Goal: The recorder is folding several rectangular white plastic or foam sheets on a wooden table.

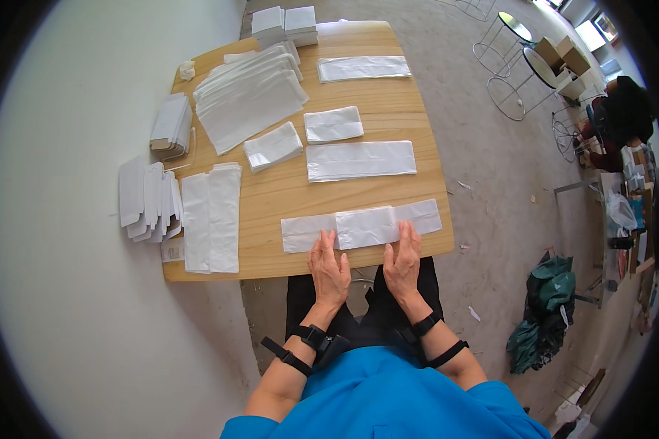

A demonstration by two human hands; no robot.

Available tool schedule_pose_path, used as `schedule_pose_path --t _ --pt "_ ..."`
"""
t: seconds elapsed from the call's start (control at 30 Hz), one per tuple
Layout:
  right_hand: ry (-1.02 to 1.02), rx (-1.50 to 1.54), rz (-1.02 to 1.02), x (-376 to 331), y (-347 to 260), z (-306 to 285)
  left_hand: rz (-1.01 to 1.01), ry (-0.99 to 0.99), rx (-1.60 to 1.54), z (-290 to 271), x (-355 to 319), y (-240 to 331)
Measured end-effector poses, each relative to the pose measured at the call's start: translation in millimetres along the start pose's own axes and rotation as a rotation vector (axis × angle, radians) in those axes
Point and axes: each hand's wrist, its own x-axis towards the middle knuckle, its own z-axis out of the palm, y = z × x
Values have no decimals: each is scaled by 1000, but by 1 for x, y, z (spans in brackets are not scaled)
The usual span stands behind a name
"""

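**Flat hands on a long white strip**

Head view: left hand (328,265) and right hand (404,257) lie spread, palms down, on the long white paper bag (362,227) at the wooden table (271,197)'s near edge. Even pressure outward keeps creases straight. Whether the bags hold anything is unclear; they look flat.

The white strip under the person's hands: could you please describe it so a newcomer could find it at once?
On the wooden table, look along the edge nearest the person. There lies the long white strip, the only piece with a shorter sheet folded over its middle and both hands, left and right, flat on it.
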Motion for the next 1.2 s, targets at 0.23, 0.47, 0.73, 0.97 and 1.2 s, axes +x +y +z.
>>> schedule_pose_path --t 0.23,0.47,0.73,0.97,1.2 --pt "-116 241 -220 13 -36 2 -127 263 -8 -30 16 -34" --pt "-232 576 231 33 -41 55 -454 272 77 -48 36 -74" --pt "-302 489 314 37 -36 61 -496 164 116 -49 41 -69" --pt "-191 684 363 37 -34 58 -407 273 -501 -51 38 -42" --pt "-212 726 408 51 -48 9 -203 256 -397 -45 41 23"
